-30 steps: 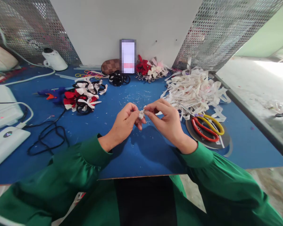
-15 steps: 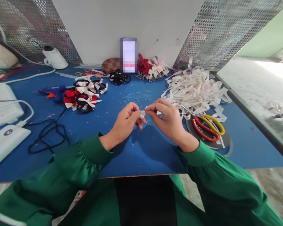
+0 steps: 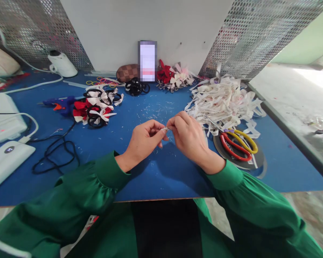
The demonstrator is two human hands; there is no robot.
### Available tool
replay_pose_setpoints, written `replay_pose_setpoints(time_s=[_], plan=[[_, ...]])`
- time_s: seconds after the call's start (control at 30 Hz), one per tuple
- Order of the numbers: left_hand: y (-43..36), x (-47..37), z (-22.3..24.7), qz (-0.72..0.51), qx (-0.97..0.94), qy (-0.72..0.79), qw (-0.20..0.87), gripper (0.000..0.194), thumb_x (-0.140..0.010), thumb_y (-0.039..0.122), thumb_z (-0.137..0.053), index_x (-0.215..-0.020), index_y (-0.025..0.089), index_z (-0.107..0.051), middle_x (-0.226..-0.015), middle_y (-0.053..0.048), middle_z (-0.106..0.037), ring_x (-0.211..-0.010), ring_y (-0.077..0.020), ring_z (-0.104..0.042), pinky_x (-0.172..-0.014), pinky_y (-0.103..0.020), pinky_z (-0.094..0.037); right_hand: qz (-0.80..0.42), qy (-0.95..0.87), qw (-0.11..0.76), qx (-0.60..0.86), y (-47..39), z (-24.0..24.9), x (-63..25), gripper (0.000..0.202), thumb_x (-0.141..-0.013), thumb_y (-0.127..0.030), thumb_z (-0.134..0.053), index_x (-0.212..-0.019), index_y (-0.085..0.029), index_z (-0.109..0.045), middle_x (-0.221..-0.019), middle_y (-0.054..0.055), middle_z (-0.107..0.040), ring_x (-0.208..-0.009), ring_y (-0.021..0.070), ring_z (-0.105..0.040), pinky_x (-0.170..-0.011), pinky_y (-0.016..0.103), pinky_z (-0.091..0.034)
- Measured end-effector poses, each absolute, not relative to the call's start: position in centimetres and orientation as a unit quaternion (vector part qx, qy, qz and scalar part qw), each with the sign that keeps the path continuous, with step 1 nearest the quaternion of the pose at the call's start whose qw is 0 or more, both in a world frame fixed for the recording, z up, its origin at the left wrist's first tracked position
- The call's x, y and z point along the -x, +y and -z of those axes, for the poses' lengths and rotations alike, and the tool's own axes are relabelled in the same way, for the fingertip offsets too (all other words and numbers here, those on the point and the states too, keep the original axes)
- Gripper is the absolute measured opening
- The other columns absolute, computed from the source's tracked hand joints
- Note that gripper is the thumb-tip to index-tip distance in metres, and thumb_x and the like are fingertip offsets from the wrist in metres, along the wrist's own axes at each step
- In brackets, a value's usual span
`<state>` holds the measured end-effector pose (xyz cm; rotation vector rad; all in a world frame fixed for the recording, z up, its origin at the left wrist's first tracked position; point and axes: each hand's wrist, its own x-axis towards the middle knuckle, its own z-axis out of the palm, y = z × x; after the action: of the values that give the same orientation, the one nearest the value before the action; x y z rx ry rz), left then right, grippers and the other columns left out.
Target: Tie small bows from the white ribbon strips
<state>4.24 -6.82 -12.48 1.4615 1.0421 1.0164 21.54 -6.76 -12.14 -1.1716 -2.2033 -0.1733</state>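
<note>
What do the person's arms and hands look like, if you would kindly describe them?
The sleeves are long, loose and green, with a slight sheen, gathered into wide matching cuffs. The left hand and right hand are bare, with no gloves visible.

The small white piece [image 3: 165, 128] is mostly hidden between the fingertips of the left hand [image 3: 144, 142] and right hand [image 3: 188, 139]; it appears to be ribbon, but its shape cannot be determined. The smartphone [image 3: 147, 61] display is pixelated. Lettering on the white ribbons [image 3: 220, 102], far right, is too small to read. Scissors [image 3: 251, 144] partly cover the black spool [image 3: 242, 165]. The left edge cuts off the near power bank [image 3: 12, 163].
</note>
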Motion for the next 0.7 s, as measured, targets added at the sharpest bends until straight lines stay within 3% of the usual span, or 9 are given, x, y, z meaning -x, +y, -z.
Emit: replay_pose_setpoints(time_s=[0.17,0.33,0.6,0.7], plan=[[-6.75,-4.19,12.56,-0.414,-0.615,0.424,0.519,0.014,-0.087,0.03,-0.067,-0.083,0.017,-0.062,-0.067,0.0,-0.069,-0.048,-0.0089,-0.058,-0.049,-0.022,-0.046,0.135,-0.849,0.275,0.431,-6.92,12.22,-21.52,0.021,-0.099,-0.013,-0.04,-0.092,-0.018,-0.059,-0.089,0.009,-0.061,-0.077,0.0224,-0.052,-0.071,0.036,-0.037],[-6.67,-4.14,12.61,-0.413,-0.634,0.425,0.497,0.015,-0.089,0.031,-0.064,-0.082,0.018,-0.062,-0.067,0.001,-0.069,-0.049,-0.009,-0.058,-0.051,-0.022,-0.046,0.113,-0.842,0.274,0.45,-7.12,12.29,-21.35,0.021,-0.098,-0.012,-0.039,-0.092,-0.019,-0.057,-0.091,0.009,-0.06,-0.077,0.0226,-0.051,-0.072,0.037,-0.036],[-6.63,-4.07,12.73,-0.422,-0.642,0.44,0.466,0.016,-0.091,0.033,-0.063,-0.085,0.019,-0.065,-0.068,0.001,-0.069,-0.05,-0.0089,-0.058,-0.052,-0.022,-0.046,-0.097,-0.781,0.383,0.483,-7.01,11.97,-21.38,0.015,-0.097,-0.018,-0.049,-0.093,-0.02,-0.064,-0.09,0.005,-0.061,-0.079,0.0177,-0.059,-0.068,0.03,-0.043],[-6.64,-4.09,12.8,-0.42,-0.643,0.443,0.463,0.017,-0.091,0.034,-0.062,-0.086,0.018,-0.065,-0.069,0.0,-0.069,-0.052,-0.0096,-0.059,-0.053,-0.022,-0.047,-0.119,-0.786,0.388,0.466,-6.95,11.83,-21.61,0.014,-0.094,-0.017,-0.054,-0.094,-0.021,-0.067,-0.088,0.004,-0.061,-0.08,0.017,-0.06,-0.068,0.029,-0.044]])
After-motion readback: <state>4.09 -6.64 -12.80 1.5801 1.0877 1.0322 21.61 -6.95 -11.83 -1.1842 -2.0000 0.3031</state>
